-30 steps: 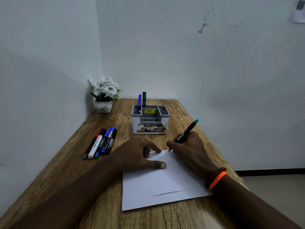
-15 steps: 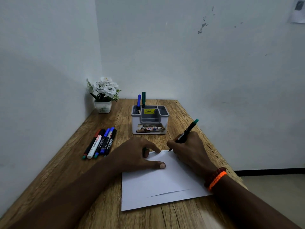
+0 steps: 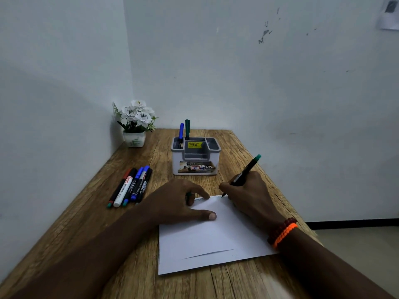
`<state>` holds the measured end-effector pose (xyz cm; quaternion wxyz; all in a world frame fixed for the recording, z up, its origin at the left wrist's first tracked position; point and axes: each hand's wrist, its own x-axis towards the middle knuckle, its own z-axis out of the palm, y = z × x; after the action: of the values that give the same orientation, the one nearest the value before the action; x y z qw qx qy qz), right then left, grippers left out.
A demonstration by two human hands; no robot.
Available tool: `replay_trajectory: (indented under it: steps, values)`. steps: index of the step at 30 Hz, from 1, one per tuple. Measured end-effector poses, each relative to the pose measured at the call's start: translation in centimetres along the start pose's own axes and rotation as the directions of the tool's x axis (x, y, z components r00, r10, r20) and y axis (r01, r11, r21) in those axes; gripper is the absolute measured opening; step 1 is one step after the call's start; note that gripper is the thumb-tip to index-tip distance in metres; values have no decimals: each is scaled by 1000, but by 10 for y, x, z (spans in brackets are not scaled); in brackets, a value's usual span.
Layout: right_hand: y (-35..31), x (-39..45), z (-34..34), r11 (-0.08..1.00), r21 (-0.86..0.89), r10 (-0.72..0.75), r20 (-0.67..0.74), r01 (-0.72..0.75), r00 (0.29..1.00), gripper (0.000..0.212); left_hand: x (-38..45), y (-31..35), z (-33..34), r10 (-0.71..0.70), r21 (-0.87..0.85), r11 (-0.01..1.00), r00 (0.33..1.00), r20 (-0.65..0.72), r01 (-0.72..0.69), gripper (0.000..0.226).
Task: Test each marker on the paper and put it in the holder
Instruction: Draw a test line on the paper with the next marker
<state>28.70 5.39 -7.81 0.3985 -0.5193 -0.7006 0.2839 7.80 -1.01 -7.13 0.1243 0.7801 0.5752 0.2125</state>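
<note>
Dim, bluish light; edges warped (wide-angle).

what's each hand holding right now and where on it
The right hand grips a green marker low on its barrel, near the tip. The left hand presses the paper and holds a small green cap.

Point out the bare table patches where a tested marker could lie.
Bare wood between the flower pot and holder, and right of the holder. Crowded: the loose markers, and the paper under the left hand and right hand.
</note>
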Motion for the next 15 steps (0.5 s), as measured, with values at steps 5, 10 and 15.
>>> replay_trajectory:
  steps: [5,10,15]
  values:
    - [6,6,2,1000,13,17,11,-18,1000,23,0,-1,0,5,-1,1000,1000,5,-5,68]
    - [9,7,2,1000,-4,21,3,-21,1000,25,0,0,0,6,1,1000,1000,-1,-6,66]
    - [7,5,-1,1000,-5,2,-6,-2,1000,23,0,-2,1,7,-9,1000,1000,-9,-7,66]
